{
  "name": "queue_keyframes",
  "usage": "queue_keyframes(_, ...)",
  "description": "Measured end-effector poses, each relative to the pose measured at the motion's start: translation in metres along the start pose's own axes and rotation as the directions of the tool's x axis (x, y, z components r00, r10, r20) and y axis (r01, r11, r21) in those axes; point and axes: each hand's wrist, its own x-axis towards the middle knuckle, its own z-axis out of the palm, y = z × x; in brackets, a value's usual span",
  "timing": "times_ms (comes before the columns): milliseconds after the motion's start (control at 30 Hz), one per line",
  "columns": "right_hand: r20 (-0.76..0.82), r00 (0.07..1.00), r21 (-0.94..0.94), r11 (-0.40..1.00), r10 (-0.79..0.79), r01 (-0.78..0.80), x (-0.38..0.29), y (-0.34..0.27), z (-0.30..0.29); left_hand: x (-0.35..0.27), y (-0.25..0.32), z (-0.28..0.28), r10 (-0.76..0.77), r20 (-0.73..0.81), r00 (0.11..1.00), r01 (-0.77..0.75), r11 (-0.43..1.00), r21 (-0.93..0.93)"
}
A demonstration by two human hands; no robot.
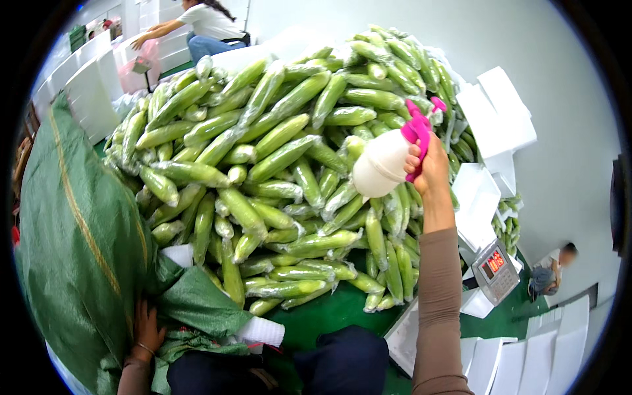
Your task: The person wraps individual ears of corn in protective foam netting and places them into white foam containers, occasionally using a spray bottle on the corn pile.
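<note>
My right hand [427,165] grips the pink trigger head of a white plastic spray bottle [379,164]. It holds the bottle tilted above a large heap of long green vegetables [284,136], which look like corn ears in their husks, wrapped in clear plastic film. At the lower left, my left hand [147,328] lies against a green woven sack [64,212] with its fingers spread. From the sack's folded mouth, beside my knees, sticks out a roll of white foam netting [264,332].
A digital scale [495,274] with lit red figures stands right of my forearm. White foam boxes [498,113] flank the heap, and more foam boxes [533,345] stand at lower right. One person [210,24] reaches at the back left; another person [545,276] crouches at right.
</note>
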Motion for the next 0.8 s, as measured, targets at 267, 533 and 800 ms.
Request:
queue_keyframes(267,-0.215,0.977,-0.111,0.993,0.007,-0.031,-0.058,-0.045,-0.087,0.042,0.057,-0.093,0.063,-0.086,0.994,-0.100,0.831,-0.548)
queue_keyframes(533,0.029,0.856,-0.244,0.834,0.516,-0.494,-0.221,0.069,-0.088,0.030,0.289,-0.122,0.445,0.203,0.872,0.123,0.201,-0.972)
queue_keyframes(800,0.434,0.619,-0.552,0.736,0.655,-0.392,-0.323,0.173,-0.093,-0.040,0.368,0.032,0.232,0.194,0.953,0.200,-0.005,-0.980)
